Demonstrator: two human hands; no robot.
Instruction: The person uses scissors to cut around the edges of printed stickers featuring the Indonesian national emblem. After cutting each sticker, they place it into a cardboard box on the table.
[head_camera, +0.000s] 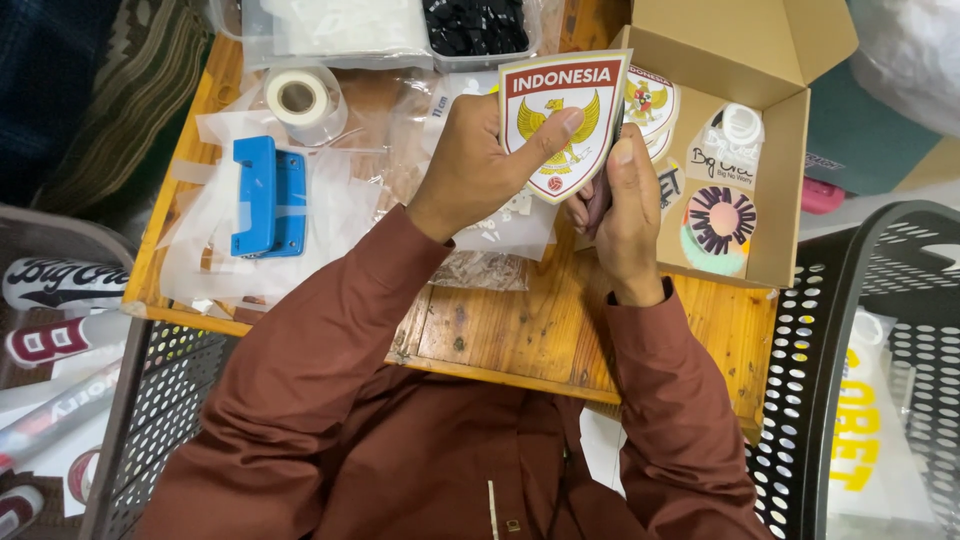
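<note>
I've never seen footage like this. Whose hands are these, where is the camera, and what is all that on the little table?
There is no machine here: a person in dark red sleeves works with bare hands, and the one picture comes from a camera worn on their head, looking down. The left hand and right hand together hold up a shield-shaped sticker, white and red with a gold bird. Below is a small wooden table. On it lie a blue hole punch, a roll of white tape and clear plastic bags. To the right stands an open cardboard box with more stickers inside.
</note>
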